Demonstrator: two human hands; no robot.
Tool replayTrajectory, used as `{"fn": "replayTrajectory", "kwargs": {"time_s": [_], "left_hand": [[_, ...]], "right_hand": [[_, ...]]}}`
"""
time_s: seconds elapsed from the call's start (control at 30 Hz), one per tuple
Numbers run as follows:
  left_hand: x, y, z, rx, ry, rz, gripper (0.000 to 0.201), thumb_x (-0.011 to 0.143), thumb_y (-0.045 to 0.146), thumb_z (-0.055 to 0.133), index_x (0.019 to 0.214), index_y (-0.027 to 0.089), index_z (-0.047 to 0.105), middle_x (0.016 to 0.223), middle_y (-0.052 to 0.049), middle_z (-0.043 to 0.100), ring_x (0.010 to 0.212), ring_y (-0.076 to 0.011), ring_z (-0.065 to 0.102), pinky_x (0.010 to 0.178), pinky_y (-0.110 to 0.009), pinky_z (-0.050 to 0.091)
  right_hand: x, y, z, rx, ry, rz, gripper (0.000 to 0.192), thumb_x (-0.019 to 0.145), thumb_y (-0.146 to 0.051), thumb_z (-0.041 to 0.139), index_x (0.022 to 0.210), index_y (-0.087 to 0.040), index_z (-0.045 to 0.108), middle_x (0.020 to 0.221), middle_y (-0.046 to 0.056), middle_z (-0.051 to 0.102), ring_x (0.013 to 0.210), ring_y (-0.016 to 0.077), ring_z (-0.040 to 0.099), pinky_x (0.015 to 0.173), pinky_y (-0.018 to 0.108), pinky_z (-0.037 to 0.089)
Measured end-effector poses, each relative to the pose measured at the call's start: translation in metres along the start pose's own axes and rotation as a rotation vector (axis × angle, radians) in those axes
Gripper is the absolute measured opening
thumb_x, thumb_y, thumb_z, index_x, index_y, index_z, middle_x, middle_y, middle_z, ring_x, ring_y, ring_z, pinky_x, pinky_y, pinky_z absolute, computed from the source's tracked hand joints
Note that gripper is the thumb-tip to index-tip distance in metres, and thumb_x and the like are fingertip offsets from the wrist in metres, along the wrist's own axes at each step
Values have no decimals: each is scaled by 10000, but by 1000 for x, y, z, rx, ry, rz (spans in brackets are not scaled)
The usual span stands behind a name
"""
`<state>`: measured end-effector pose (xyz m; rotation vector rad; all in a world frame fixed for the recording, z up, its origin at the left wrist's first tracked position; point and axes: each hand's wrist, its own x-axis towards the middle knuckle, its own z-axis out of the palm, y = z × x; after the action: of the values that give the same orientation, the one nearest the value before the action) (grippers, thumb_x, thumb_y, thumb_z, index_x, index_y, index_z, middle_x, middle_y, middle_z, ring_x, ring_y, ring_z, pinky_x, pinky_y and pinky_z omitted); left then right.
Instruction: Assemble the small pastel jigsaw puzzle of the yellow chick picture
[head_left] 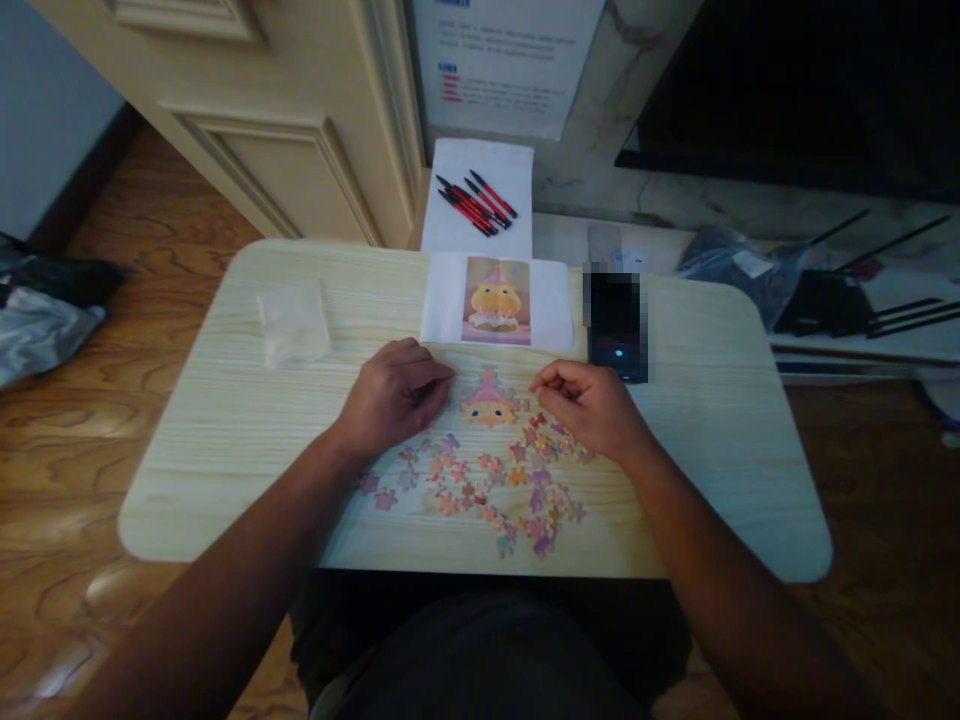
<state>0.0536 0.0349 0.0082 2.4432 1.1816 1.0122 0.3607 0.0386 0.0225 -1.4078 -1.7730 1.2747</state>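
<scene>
A partly joined jigsaw puzzle (489, 408) lies on the table between my hands, showing a pink hat and a yellow face with two dark eyes. My left hand (396, 396) is closed at its left side, thumb and fingers pinched together. On the other side my right hand (589, 405) pinches close to the puzzle's right edge. Whatever is between either hand's fingertips is too small to make out. Loose puzzle pieces (450, 500) in pink, orange and purple are scattered nearer to me, several of them beside and partly under my right hand.
Behind the puzzle, a printed picture (496, 300) of the same character lies on white paper. A dark phone (619, 335) is at the right, a clear plastic bag (294, 325) at the left. Red and black pens (476, 205) rest on paper beyond the table (202, 420).
</scene>
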Motion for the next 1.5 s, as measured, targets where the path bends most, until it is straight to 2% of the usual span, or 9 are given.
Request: {"fn": "replayTrajectory", "kwargs": {"time_s": [0.47, 0.63, 0.77, 0.93, 1.23, 1.33, 1.5], "left_hand": [[1, 3, -1, -26, -10, -42, 177, 1003, 227, 675, 923, 214, 832, 766, -53, 749, 727, -202, 664, 718, -378, 553], [0, 3, -1, -18, 5, -57, 172, 995, 220, 676, 917, 217, 830, 755, -48, 731, 722, -205, 649, 702, -379, 549], [-1, 1, 1, -16, 53, -82, 164, 982, 202, 693, 890, 211, 828, 706, -48, 706, 697, -200, 616, 672, -384, 529], [-1, -3, 2, -8, 97, -89, 170, 973, 210, 690, 866, 216, 821, 694, -42, 706, 684, -195, 613, 661, -375, 521], [-1, -11, 3, 44, 133, -96, 215, 976, 233, 653, 886, 178, 840, 688, -38, 702, 692, -191, 619, 697, -354, 510], [-2, -14, 5, 74, 123, -94, 234, 981, 240, 634, 877, 175, 832, 694, -42, 707, 709, -197, 621, 720, -351, 507], [-2, -21, 9, 114, 123, -102, 217, 959, 220, 624, 873, 187, 821, 699, -42, 699, 715, -208, 615, 737, -357, 499]], "right_hand": [[-1, -2, -5, -49, -45, -45, 101, 860, -285, 683, 785, -224, 711, 637, -5, 678, 558, 141, 567, 548, 276, 402], [-4, -6, -8, -150, -40, -128, 88, 856, -245, 679, 772, -228, 699, 660, 3, 700, 583, 158, 611, 588, 297, 454], [-6, -8, -15, -225, -16, -229, 71, 832, -214, 682, 765, -231, 698, 669, -5, 691, 572, 150, 600, 596, 303, 449], [-5, -5, -19, -265, -29, -253, 68, 831, -229, 671, 775, -236, 709, 683, -7, 699, 575, 150, 604, 595, 302, 447], [-1, 5, -18, -245, -55, -331, 83, 849, -243, 672, 779, -222, 712, 685, -16, 704, 583, 135, 609, 594, 275, 455], [2, 9, -18, -212, -68, -389, 81, 829, -237, 671, 760, -214, 705, 645, -22, 690, 549, 122, 580, 557, 259, 423], [5, 13, -17, -179, -17, -455, 89, 816, -233, 668, 746, -209, 717, 608, -29, 670, 517, 119, 559, 537, 253, 407]]}}
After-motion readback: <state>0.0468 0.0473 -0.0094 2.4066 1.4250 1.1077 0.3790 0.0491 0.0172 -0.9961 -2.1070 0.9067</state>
